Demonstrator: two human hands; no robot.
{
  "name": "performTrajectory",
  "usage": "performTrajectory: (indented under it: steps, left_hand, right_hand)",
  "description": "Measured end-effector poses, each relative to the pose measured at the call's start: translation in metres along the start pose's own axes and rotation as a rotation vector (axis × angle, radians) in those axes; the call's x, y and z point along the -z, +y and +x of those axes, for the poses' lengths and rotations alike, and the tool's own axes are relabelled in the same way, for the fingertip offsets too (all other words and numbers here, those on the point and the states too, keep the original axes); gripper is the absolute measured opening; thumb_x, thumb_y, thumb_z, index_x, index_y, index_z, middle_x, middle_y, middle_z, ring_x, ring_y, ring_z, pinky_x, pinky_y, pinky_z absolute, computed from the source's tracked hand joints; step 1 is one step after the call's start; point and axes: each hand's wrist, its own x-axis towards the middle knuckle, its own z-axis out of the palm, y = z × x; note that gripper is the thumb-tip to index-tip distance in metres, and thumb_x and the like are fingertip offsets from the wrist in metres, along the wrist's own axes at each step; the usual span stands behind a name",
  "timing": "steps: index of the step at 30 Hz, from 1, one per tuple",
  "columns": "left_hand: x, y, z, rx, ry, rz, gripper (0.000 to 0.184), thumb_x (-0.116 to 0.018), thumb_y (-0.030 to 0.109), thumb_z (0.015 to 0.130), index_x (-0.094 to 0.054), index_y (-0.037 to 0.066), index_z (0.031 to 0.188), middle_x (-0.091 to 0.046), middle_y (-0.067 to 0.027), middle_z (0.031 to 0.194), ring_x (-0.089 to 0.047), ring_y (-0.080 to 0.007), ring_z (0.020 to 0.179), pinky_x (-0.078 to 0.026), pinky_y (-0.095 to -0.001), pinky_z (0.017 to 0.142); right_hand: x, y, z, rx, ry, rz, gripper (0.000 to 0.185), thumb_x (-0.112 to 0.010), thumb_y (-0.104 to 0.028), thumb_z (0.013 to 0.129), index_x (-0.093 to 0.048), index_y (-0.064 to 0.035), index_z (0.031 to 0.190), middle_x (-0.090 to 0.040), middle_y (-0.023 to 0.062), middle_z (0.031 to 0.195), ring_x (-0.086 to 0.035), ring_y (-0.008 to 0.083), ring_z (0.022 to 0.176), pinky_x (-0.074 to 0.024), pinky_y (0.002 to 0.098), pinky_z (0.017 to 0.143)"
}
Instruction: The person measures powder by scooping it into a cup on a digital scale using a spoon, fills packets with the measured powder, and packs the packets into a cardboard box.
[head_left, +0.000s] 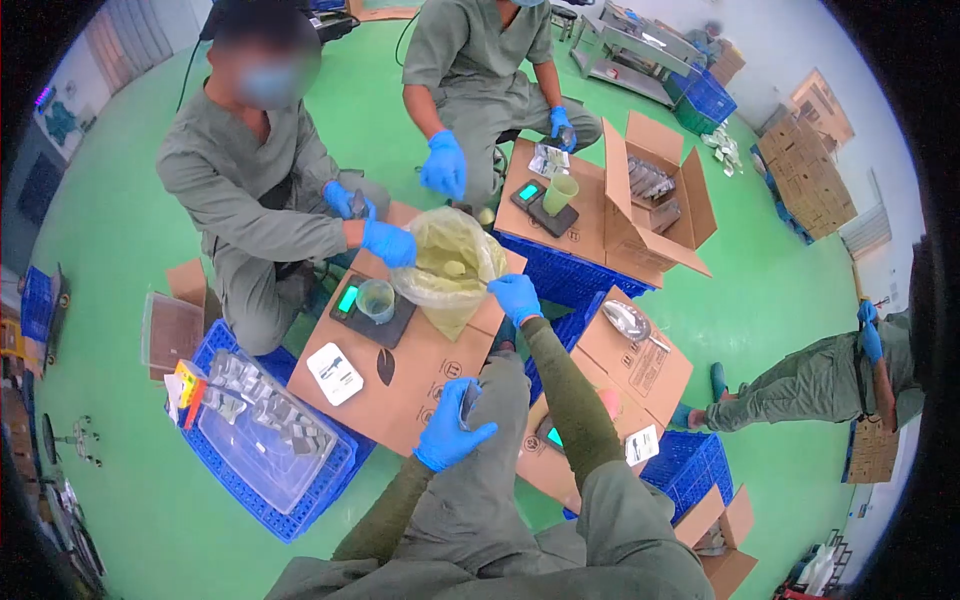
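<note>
Head view. Clock directions read from the one plastic bag (438, 232) of yellowish powder, on the cardboard-topped counter (415, 375).

Two wearer's hands, both blue-gloved. Right hand (515, 297) at 4 o'clock: forearm slants up from lower right, fingers closed on the thin handle of a utensil (470, 278) that reaches into the bag. Left hand (450, 432) at 6: forearm rises from lower left, fingers curled about one dark pouch (469, 402), thumb spread toward 3.

Scales, three: first scale (398, 322) at 8, second scale (530, 192) at 2, third scale (547, 432) at 5, partly behind the right sleeve. Greenish cups, two: near cup (375, 300) on the first, far cup (561, 193) on the second. One metal scoop (627, 320) near 3–4. White cards, two: one card (335, 373) at 7–8, other card (641, 445) at 4–5.

Clear tray (250, 460) at 8, many silver pouches (265, 402) on it; too many overlaps to count.

Co-workers, four: two seated near, one standing at 4, one far off near 1–2. One co-worker's gloved hand (388, 243) at the bag's 10 o'clock edge.
</note>
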Motion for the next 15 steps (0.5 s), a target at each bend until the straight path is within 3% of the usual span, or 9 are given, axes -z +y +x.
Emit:
performTrajectory:
  steps: [6, 12, 15]
  left_hand:
    - [-0.001, -0.009, -0.006, 0.118, -0.045, -0.036, 0.073, -0.085, 0.017, 0.076, -0.042, 0.001, 0.133, -0.047, -0.0116, 0.12, -0.051, -0.0228, 0.11, -0.044, -0.0368, 0.098]
    - [0.0, -0.018, 0.006, 0.102, -0.061, 0.038, 0.076, -0.084, 0.015, 0.076, -0.041, 0.001, 0.136, -0.048, -0.0127, 0.123, -0.05, -0.0252, 0.115, -0.043, -0.0376, 0.103]
    - [-0.001, -0.019, 0.012, 0.046, -0.031, -0.054, 0.065, -0.079, 0.006, 0.076, -0.043, 0.006, 0.13, -0.044, -0.0052, 0.116, -0.046, -0.018, 0.11, -0.04, -0.0325, 0.1]
  right_hand:
    - [0.005, 0.006, 0.004, 0.026, -0.024, 0.112, 0.028, -0.074, -0.027, 0.08, -0.077, 0.0008, 0.087, -0.074, 0.018, 0.078, -0.071, 0.0245, 0.07, -0.0543, 0.037, 0.068]
    - [0.02, 0.016, 0.011, 0.041, -0.017, 0.169, 0.029, -0.074, -0.026, 0.081, -0.076, 0.0024, 0.086, -0.071, 0.0147, 0.072, -0.066, 0.0185, 0.066, -0.0523, 0.0356, 0.065]
    - [0.037, 0.017, 0.01, 0.049, -0.021, 0.224, 0.026, -0.075, -0.023, 0.081, -0.075, 0.0027, 0.086, -0.07, 0.0124, 0.072, -0.064, 0.0151, 0.068, -0.0517, 0.0336, 0.066]
